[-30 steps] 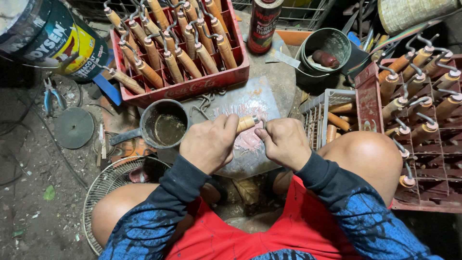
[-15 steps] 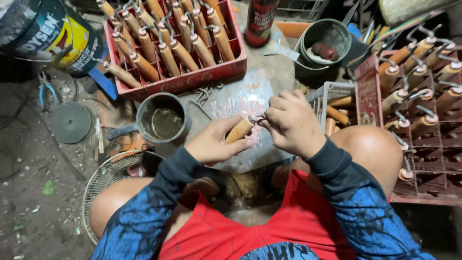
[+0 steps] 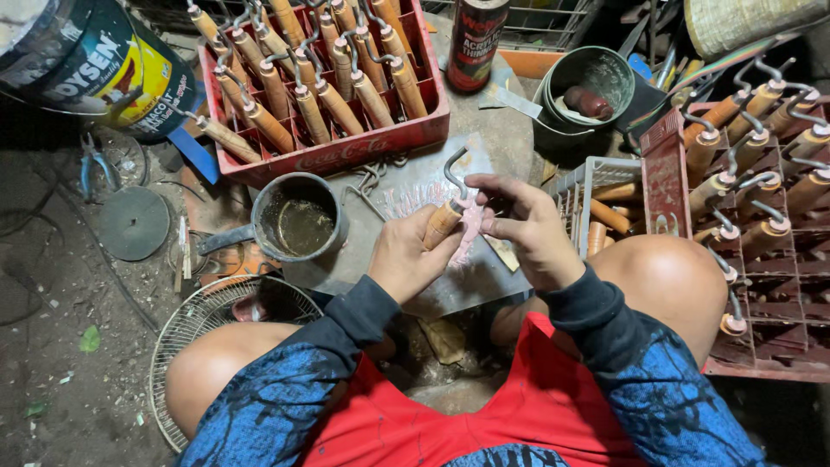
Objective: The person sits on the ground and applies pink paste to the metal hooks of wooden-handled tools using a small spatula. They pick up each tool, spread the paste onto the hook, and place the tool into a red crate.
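Note:
My left hand [image 3: 405,258] grips a short wooden handle [image 3: 443,222] with a bent metal hook [image 3: 453,166] sticking up from its top end. My right hand [image 3: 524,227] is beside it, fingers pinched near the handle's upper end and touching it. Both hands hover over a worn metal plate [image 3: 415,195] smeared with pink marks, just above my knees. A small metal pot of dark liquid [image 3: 298,220] stands left of my left hand.
A red crate [image 3: 346,147] full of several hooked wooden handles sits behind the plate; another red crate [image 3: 666,173] with more stands at right. A white basket [image 3: 577,186], a green bucket [image 3: 596,73], a spray can [image 3: 474,39], a paint tin [image 3: 95,60] and a wire fan guard [image 3: 194,324] surround me.
Both hands rose off the plate and the handle was tipped upright, so its metal hook now points up. My right hand shifted from pressing down to pinching beside the handle.

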